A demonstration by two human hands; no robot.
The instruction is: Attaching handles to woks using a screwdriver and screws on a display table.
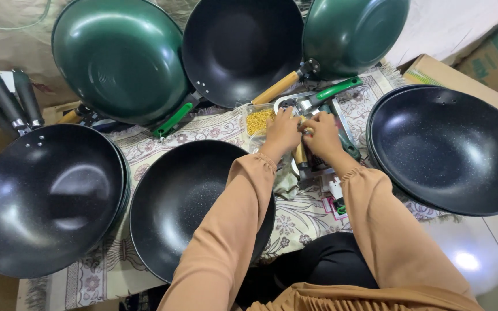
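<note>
Both hands' grip [304, 133] on smooth wooden handle [300, 154], beside speckled wok [185, 201]

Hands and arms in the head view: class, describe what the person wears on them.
Both arms are covered by long, loose tan-orange sleeves, gathered at the wrists into narrow elastic-like cuffs. The left hand and right hand are bare, without gloves. Rings or a watch cannot be made out at this size.
</note>
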